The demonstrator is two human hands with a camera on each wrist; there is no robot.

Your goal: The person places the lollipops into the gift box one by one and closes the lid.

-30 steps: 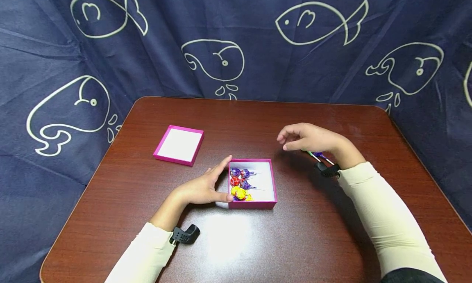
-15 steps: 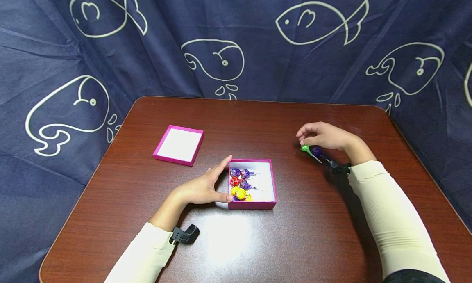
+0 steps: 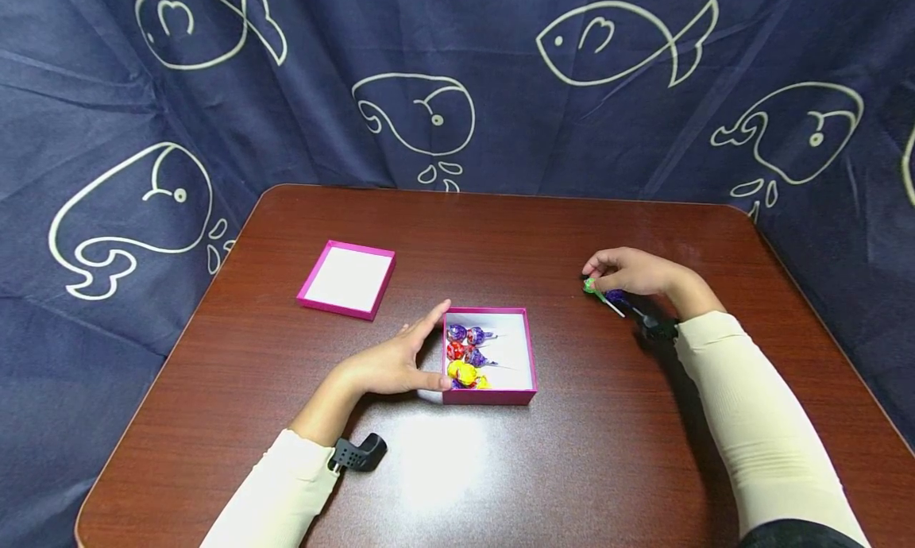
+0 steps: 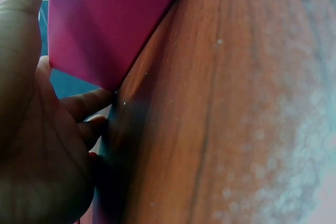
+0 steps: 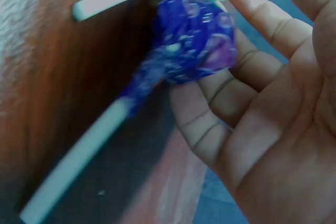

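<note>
My left hand (image 3: 391, 367) grips the left side of an open pink box (image 3: 493, 398), thumb at the near corner and index finger at the far one. In the left wrist view the box's pink wall (image 4: 105, 19) stands between thumb and fingers. Several wrapped lollipops (image 3: 466, 372), purple, red and yellow, lie along the box's left side. On the right, my right hand (image 3: 632, 272) pinches a green lollipop (image 3: 589, 285) by its head, its white stick pointing toward me. Beside it lies a purple lollipop (image 5: 197, 38), under the palm and near the curled fingers.
A pink box lid (image 3: 347, 279) with a white inside lies face up to the left, behind the box. All of it rests on a brown wooden table (image 3: 572, 453). A dark blue cloth (image 3: 493, 48) with fish and whale drawings hangs behind.
My right hand has moved right and down to the green lollipop, and its thumb and fingers have closed on the head. The left hand and the box have stayed put.
</note>
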